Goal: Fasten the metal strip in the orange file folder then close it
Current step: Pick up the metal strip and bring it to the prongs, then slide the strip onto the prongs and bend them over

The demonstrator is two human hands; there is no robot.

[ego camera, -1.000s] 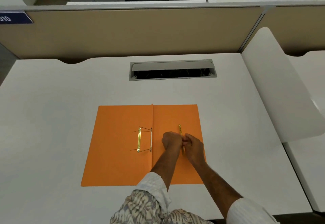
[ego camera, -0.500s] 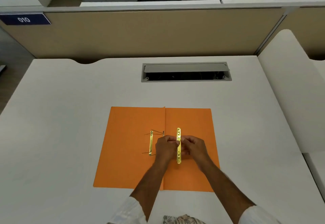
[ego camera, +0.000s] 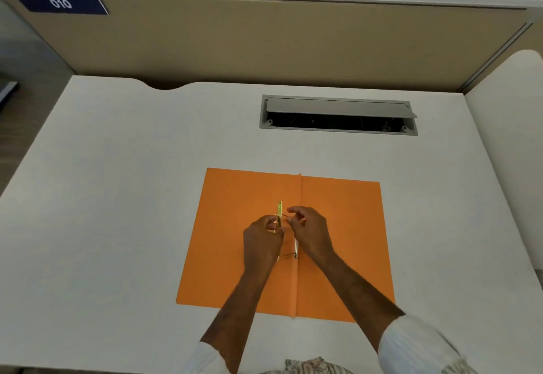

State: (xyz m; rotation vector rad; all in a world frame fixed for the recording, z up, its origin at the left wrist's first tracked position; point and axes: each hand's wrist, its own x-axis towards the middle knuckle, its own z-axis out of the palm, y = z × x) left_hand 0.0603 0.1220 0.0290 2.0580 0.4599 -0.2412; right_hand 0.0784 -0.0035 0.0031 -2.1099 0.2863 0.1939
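the folder (ego camera: 235,256) lies open on the bench (ego camera: 117,197), low in the middle of the frame, with no paper in it. the left hand (ego camera: 263,240) pinches the strip (ego camera: 279,212) by the fold. the right hand (ego camera: 308,232) pinches a thin prong. next, i think, the prong must go through the strip's hole.

desk (ego camera: 117,197) around folder (ego camera: 229,256) lies open.
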